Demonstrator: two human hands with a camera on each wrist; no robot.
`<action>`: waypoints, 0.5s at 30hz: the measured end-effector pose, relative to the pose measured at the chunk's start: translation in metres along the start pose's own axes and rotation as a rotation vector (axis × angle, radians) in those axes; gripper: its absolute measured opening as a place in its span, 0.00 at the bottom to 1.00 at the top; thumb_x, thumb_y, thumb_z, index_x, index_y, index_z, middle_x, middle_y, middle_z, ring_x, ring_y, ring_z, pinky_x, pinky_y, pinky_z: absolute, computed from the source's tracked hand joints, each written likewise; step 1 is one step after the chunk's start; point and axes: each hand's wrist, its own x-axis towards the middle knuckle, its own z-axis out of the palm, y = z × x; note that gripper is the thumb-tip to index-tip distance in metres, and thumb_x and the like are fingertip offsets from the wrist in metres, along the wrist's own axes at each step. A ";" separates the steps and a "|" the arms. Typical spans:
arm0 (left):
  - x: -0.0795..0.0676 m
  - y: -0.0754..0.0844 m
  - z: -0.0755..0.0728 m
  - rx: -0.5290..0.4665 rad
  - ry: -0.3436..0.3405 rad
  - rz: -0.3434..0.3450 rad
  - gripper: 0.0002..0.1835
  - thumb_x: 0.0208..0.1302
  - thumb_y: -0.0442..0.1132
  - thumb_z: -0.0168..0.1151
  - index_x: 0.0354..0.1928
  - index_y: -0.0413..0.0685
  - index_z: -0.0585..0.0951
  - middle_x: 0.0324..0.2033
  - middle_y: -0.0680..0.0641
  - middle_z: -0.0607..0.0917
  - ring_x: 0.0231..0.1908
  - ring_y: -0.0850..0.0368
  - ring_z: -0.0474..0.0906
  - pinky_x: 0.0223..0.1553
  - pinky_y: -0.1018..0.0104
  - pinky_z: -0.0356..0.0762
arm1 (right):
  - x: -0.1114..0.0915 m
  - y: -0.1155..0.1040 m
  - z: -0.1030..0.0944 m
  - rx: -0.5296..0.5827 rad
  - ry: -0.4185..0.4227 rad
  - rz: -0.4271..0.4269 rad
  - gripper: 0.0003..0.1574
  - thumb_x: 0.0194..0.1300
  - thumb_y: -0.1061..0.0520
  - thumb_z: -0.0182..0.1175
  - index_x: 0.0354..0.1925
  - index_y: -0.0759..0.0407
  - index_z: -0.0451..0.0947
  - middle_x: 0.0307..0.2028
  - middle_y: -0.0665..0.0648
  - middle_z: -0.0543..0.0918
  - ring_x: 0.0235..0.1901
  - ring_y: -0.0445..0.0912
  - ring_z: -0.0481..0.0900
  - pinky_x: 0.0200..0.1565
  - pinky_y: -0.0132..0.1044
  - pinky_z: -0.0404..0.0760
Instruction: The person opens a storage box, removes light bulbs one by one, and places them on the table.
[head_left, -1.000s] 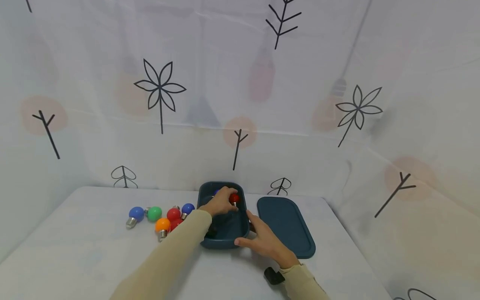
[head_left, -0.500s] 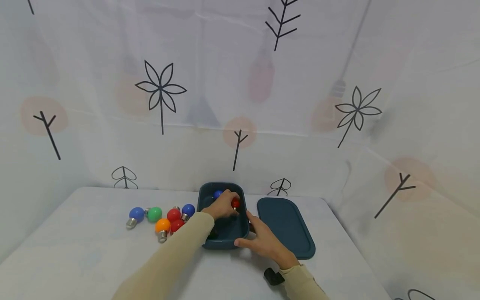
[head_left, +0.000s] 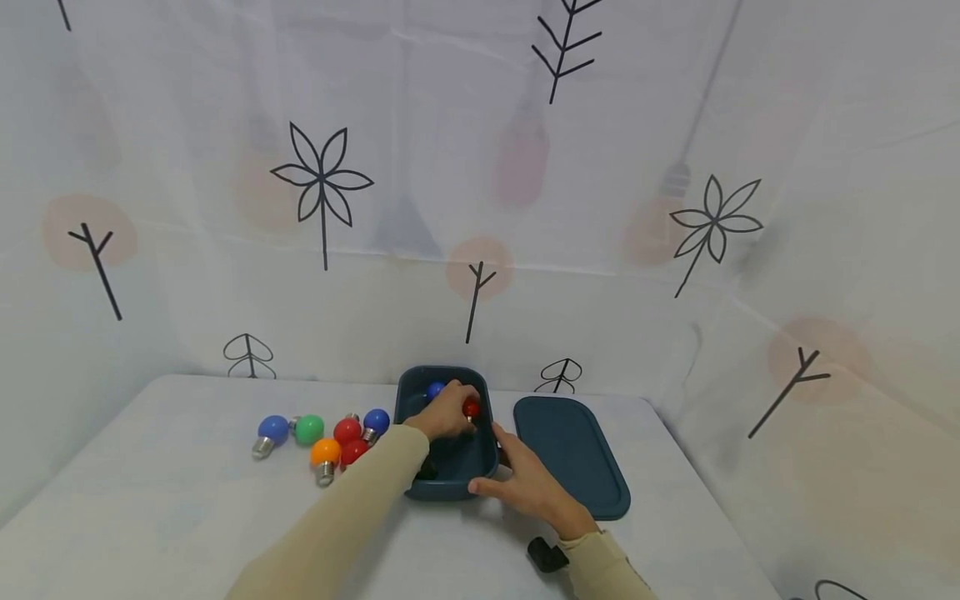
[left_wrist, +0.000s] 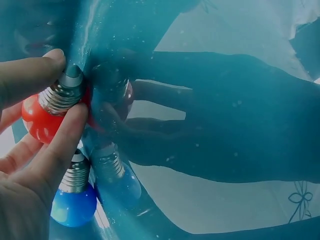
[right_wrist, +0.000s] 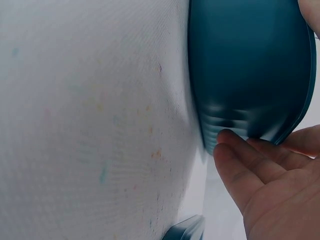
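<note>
My left hand (head_left: 450, 410) reaches into a dark teal plastic box (head_left: 453, 492). Its thumb and fingers pinch a red light bulb (left_wrist: 44, 117) around the bulb's metal screw base, close to the glossy inner wall. A blue light bulb (left_wrist: 75, 204) lies just beside it in the box, also visible in the head view beyond the hand. My right hand (head_left: 528, 479) touches the near right corner of the box from outside. In the right wrist view its fingers (right_wrist: 245, 162) extend, fairly straight, along the ribbed side wall, with the thumb spread apart. Part of the box's inside is hidden by my left arm.
Left of the box lie loose bulbs: a blue one (head_left: 273, 429), a green one (head_left: 309, 429), an orange one (head_left: 326, 451), red ones (head_left: 347, 431) and another blue one (head_left: 377, 420). A flat teal lid (head_left: 573, 458) lies to the right. A patterned cloth (head_left: 480, 208) hangs behind the table.
My left hand has come slightly nearer within the box, carrying the red bulb lower along the right wall. More of the blue bulb inside shows. The right hand stays put.
</note>
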 end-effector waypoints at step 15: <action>-0.024 0.008 -0.042 -0.001 0.036 0.097 0.26 0.51 0.39 0.74 0.54 0.50 0.78 0.50 0.46 0.73 0.47 0.52 0.72 0.49 0.58 0.77 | 0.003 0.000 0.001 0.001 0.000 0.020 0.64 0.56 0.35 0.66 0.75 0.59 0.43 0.71 0.63 0.55 0.62 0.56 0.68 0.60 0.55 0.69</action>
